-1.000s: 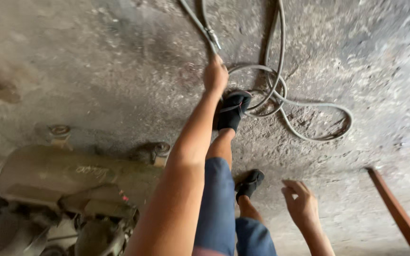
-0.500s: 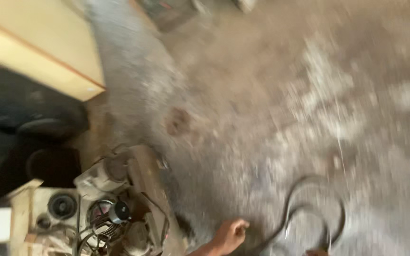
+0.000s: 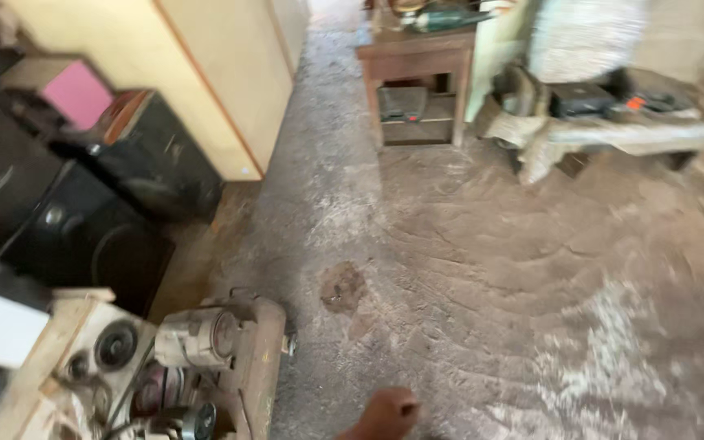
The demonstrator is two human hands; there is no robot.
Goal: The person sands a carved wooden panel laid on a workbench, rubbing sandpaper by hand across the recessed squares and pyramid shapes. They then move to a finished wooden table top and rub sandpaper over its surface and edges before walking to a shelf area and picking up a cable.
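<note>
Head view: from standing height, tilted down and forward over the dusty floor (image 3: 466,269).
Landmark: wooden counter (image 3: 417,49) far ahead, at the top edge.

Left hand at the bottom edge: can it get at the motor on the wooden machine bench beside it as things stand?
Probably yes. The left hand sits low over the dusty floor, just right of the bench; the motor lies beyond that edge with nothing visible between. Whether the hand holds anything is unclear.
</note>
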